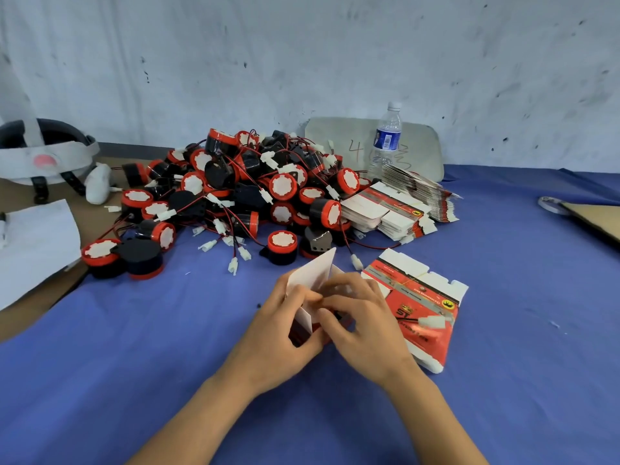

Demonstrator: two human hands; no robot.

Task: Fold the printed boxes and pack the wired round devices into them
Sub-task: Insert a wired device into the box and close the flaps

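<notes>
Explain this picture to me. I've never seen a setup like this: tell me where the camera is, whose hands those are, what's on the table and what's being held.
There is no machine here. A person wears a camera on the head, and it looks down at their own hands. The left hand and right hand together grip a partly folded box, its white flap standing up. Behind it, on the blue cloth, lies a pile of red-and-black round devices with wires and white plugs. Right of the hands is a bundle of flat boxes. More bundles lie further back, by a water bottle. A helmet and paper sit far left.
</notes>
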